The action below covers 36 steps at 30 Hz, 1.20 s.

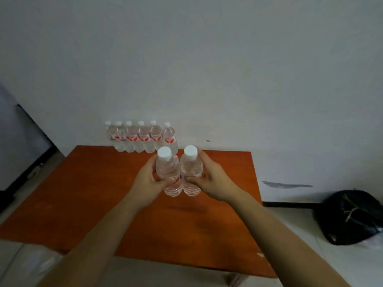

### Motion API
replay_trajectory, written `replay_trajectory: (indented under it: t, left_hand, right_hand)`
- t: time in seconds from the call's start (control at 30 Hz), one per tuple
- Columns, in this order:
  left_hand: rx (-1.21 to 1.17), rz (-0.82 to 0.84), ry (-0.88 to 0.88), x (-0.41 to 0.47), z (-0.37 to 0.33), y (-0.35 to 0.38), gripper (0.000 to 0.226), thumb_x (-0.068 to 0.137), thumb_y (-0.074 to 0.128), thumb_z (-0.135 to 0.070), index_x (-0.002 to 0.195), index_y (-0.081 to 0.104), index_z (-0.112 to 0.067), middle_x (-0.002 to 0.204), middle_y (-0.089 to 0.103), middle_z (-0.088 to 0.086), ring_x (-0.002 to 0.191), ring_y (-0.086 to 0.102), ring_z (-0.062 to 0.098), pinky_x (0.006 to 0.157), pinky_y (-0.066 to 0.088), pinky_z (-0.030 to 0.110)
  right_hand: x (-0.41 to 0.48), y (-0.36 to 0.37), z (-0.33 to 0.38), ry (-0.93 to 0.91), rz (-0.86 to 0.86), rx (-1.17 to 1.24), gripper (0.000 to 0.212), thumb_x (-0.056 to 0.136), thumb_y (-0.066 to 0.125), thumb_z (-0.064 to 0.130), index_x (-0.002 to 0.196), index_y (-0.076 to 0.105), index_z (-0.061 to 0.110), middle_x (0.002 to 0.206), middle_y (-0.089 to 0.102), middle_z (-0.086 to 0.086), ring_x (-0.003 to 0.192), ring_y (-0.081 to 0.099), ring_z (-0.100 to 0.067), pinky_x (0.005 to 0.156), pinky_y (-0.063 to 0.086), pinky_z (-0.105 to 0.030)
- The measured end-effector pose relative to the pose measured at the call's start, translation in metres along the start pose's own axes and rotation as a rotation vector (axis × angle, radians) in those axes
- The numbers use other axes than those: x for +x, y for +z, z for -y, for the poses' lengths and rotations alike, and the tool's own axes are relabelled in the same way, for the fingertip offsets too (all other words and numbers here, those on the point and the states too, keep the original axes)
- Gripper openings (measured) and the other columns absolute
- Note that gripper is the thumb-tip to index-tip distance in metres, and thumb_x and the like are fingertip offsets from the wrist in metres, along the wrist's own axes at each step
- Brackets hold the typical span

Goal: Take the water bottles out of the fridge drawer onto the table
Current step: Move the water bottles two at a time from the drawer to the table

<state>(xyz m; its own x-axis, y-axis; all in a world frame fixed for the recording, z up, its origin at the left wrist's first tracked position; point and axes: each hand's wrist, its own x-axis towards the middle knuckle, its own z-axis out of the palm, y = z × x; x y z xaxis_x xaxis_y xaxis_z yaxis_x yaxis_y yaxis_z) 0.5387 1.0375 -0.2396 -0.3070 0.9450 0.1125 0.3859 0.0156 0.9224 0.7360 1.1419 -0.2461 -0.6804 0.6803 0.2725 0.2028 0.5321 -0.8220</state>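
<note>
Over the middle of the orange table (87,204) I hold two clear water bottles with white caps, upright and side by side. My left hand (148,181) is wrapped around the left bottle (167,168). My right hand (211,179) grips the right bottle (191,165). The two bottles touch each other. Whether their bases rest on the table I cannot tell. A row of several water bottles (143,137) with red labels stands along the table's far edge against the wall.
A white wall rises right behind the table. A black plastic bag (350,216) lies on the floor at the right. A dark appliance or cabinet (18,146) stands at the left. Pale floor tiles surround the table.
</note>
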Motion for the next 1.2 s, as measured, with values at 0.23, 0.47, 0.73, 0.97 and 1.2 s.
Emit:
replay_trajectory:
  t: [0.23, 0.47, 0.73, 0.97, 1.2]
  left_hand:
    - [-0.025, -0.061, -0.023, 0.075, 0.052, -0.057, 0.069, 0.07, 0.088, -0.019, 0.118, 0.054, -0.055, 0.12, 0.066, -0.019, 0.112, 0.063, 0.002, 0.086, 0.054, 0.024]
    - [-0.113, 0.021, -0.045, 0.169, 0.133, -0.122, 0.068, 0.071, 0.087, -0.015, 0.122, 0.054, -0.046, 0.122, 0.067, -0.016, 0.112, 0.064, 0.004, 0.092, 0.054, 0.032]
    - [-0.084, 0.03, -0.174, 0.258, 0.225, -0.205, 0.072, 0.068, 0.089, -0.013, 0.132, 0.059, -0.026, 0.126, 0.066, -0.01, 0.115, 0.062, 0.011, 0.098, 0.052, 0.046]
    - [0.021, 0.087, -0.225, 0.31, 0.284, -0.236, 0.069, 0.071, 0.088, -0.021, 0.131, 0.057, -0.032, 0.129, 0.064, -0.011, 0.117, 0.06, 0.011, 0.098, 0.05, 0.039]
    - [0.044, 0.083, -0.294, 0.349, 0.321, -0.241, 0.066, 0.075, 0.086, -0.019, 0.134, 0.057, -0.022, 0.128, 0.065, -0.004, 0.117, 0.061, 0.018, 0.099, 0.051, 0.048]
  right_hand:
    - [0.105, 0.046, -0.03, -0.02, 0.069, -0.067, 0.082, 0.085, 0.079, 0.031, 0.152, 0.032, 0.03, 0.145, 0.051, 0.008, 0.132, 0.048, -0.01, 0.108, 0.044, -0.041]
    - [0.204, 0.117, -0.065, 0.155, -0.005, -0.151, 0.084, 0.082, 0.08, 0.038, 0.152, 0.034, 0.033, 0.139, 0.055, 0.003, 0.127, 0.049, -0.014, 0.107, 0.044, -0.042]
    - [0.308, 0.208, -0.086, 0.339, -0.029, -0.135, 0.086, 0.078, 0.083, 0.036, 0.15, 0.037, 0.028, 0.143, 0.056, 0.008, 0.128, 0.055, -0.014, 0.103, 0.049, -0.035]
    - [0.366, 0.256, -0.122, 0.412, -0.014, -0.15, 0.076, 0.079, 0.082, 0.038, 0.143, 0.042, 0.032, 0.142, 0.052, 0.006, 0.129, 0.051, -0.015, 0.108, 0.045, -0.048]
    - [0.406, 0.284, -0.156, 0.468, -0.022, -0.128, 0.072, 0.079, 0.082, 0.03, 0.142, 0.046, 0.027, 0.141, 0.054, 0.004, 0.128, 0.053, -0.015, 0.109, 0.046, -0.046]
